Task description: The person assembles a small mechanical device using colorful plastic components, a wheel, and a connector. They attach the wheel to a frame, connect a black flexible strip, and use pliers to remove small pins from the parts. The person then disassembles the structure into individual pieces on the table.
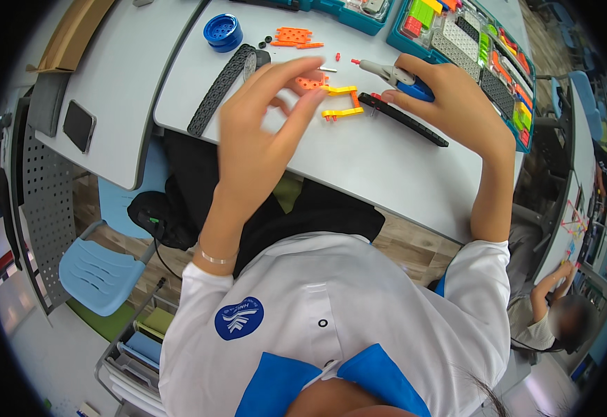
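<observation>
My right hand (449, 101) is closed round a grey and blue plier-like tool (394, 75), whose tip points left. A small red piece (355, 62) shows at that tip. My left hand (258, 132) is slightly blurred, its thumb and forefinger apart with nothing visible between them. Beside the left thumb lies a frame of yellow beams (343, 112) joined by an orange piece, with red pins sticking out. A long black beam (408, 123) slants below my right hand, near the frame. An orange perforated plate (310, 82) is partly hidden behind the left fingers.
A dark grey tread-like strip (214, 97) and a blue wheel rim (223, 33) lie on the white table (317, 156). Further back are orange plates (294, 35) and a red pin (337, 57). A teal parts case (397, 38) stands back right; a phone (79, 126) lies left.
</observation>
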